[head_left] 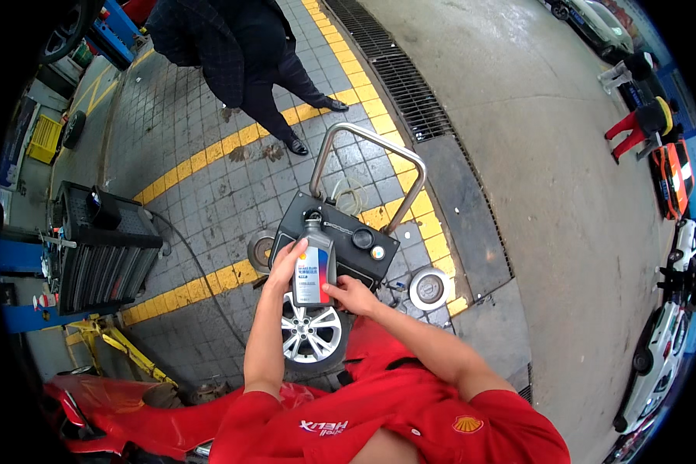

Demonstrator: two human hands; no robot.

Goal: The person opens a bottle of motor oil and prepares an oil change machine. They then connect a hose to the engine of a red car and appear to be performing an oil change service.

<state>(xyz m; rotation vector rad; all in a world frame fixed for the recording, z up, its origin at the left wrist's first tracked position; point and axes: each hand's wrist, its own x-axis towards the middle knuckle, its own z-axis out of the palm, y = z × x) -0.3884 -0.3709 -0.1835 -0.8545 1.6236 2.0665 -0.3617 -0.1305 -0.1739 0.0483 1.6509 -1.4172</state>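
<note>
A grey plastic fluid bottle [312,267] with a white, blue and red label is held upright between my hands. My left hand [284,267] wraps round its left side, and my right hand [349,294] grips its lower right edge. Behind the bottle stands a black machine [371,259] with a bent metal handle [375,139], a dark round knob or cap [363,239] and a small gauge on top. The bottle's neck overlaps the machine's top in view, and whether they touch I cannot tell. Clear tubing [351,198] lies coiled by the handle.
An alloy wheel [311,334] lies below my hands. Brake discs [430,288] rest on the tiled floor. To the left are a black tool cabinet [108,251], a hose and a yellow jack [120,344]. A person [247,58] stands ahead; a floor grate [398,69] runs beyond.
</note>
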